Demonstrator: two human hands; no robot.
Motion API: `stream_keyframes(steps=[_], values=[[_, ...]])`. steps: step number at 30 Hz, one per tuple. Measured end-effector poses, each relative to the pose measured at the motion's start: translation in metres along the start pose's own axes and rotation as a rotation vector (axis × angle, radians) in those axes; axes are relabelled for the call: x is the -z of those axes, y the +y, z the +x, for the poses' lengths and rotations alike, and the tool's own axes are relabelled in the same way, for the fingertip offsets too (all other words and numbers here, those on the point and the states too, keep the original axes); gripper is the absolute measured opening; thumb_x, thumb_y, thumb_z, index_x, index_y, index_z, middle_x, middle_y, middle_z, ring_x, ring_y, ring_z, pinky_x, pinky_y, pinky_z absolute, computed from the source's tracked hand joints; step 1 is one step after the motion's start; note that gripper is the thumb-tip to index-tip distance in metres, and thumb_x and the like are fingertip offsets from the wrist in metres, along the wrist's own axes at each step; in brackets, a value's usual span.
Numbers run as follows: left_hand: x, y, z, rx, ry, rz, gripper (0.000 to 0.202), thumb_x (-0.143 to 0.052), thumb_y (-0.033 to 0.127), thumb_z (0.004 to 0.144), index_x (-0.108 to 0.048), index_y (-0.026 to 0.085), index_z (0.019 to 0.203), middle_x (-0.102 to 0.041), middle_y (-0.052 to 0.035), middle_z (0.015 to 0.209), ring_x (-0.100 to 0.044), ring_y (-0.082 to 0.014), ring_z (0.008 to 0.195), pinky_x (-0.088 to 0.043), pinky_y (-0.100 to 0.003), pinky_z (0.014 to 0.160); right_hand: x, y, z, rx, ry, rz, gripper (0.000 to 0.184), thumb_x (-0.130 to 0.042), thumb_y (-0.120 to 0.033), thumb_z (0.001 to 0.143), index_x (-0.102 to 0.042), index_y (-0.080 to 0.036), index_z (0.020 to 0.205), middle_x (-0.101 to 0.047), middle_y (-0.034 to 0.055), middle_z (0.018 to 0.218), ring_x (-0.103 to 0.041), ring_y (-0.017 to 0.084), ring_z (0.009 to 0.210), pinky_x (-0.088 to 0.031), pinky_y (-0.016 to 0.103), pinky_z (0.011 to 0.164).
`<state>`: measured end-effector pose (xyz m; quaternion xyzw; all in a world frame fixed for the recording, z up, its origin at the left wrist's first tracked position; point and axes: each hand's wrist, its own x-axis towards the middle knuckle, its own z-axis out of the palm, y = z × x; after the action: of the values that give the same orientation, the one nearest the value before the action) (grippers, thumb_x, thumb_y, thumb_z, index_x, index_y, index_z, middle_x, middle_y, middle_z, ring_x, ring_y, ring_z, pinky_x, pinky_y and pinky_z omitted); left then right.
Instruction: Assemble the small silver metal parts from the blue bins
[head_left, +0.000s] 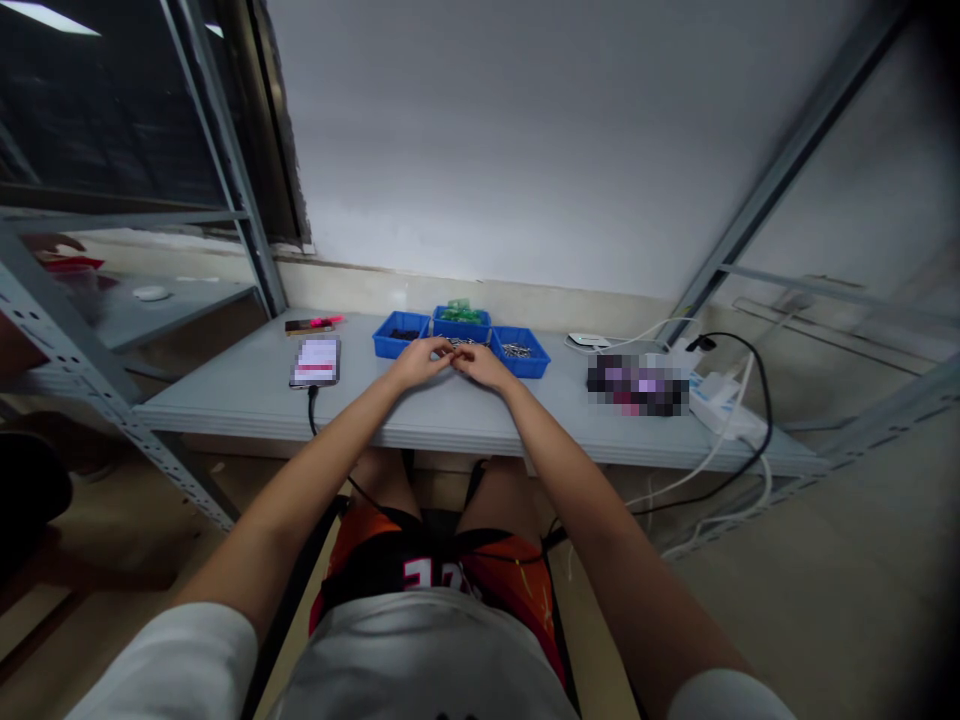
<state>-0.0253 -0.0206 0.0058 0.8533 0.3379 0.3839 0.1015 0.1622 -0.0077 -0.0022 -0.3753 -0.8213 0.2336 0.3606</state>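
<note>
My left hand (418,360) and my right hand (480,365) meet fingertip to fingertip on the grey table (247,395), just in front of the blue trays. Both hands have their fingers curled together around something small that I cannot make out. Behind them stand three blue trays: the left tray (400,335) holds dark small parts, the middle tray (461,322) holds green parts, and the right tray (520,352) holds several small metal parts.
A phone (316,361) lies left of the trays with a cable running off the table's front edge. A pink marker (315,324) lies behind it. At the right are a white power strip (720,400), white and black cables, and a blurred dark object (637,385). Metal shelf posts stand on both sides.
</note>
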Motion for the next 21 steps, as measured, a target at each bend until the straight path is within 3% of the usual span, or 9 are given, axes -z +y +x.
stream_keyframes(steps=[4, 15, 21], values=[[-0.0012, -0.0031, 0.0006, 0.055, 0.020, -0.001, 0.024, -0.053, 0.032, 0.085, -0.067, 0.015, 0.096, -0.070, -0.0059, 0.093, -0.063, -0.0163, 0.081, -0.049, -0.026, 0.074, 0.0015, -0.0009, 0.0003, -0.021, 0.020, 0.007, 0.020, -0.055, -0.033, 0.079, -0.066, -0.016, 0.084, -0.063, 0.0015, 0.075, -0.054, 0.014, 0.070, -0.040, 0.026, 0.068], [0.0018, -0.0040, 0.0037, -0.031, 0.089, 0.088, 0.025, -0.054, 0.030, 0.088, -0.071, 0.016, 0.101, -0.066, -0.0068, 0.091, -0.059, -0.0161, 0.081, -0.046, -0.029, 0.081, 0.0037, -0.0035, -0.0009, -0.010, 0.015, 0.092, 0.022, -0.053, -0.032, 0.080, -0.064, -0.016, 0.091, -0.062, 0.0013, 0.076, -0.055, 0.013, 0.070, -0.042, 0.026, 0.069], [0.0018, -0.0035, 0.0040, 0.009, 0.113, 0.081, 0.024, -0.054, 0.029, 0.089, -0.071, 0.016, 0.098, -0.066, -0.0074, 0.091, -0.059, -0.0169, 0.082, -0.046, -0.030, 0.081, 0.0041, -0.0014, 0.0012, -0.009, -0.004, 0.122, 0.019, -0.055, -0.034, 0.080, -0.061, -0.017, 0.083, -0.058, -0.0004, 0.070, -0.053, 0.013, 0.067, -0.041, 0.026, 0.067]])
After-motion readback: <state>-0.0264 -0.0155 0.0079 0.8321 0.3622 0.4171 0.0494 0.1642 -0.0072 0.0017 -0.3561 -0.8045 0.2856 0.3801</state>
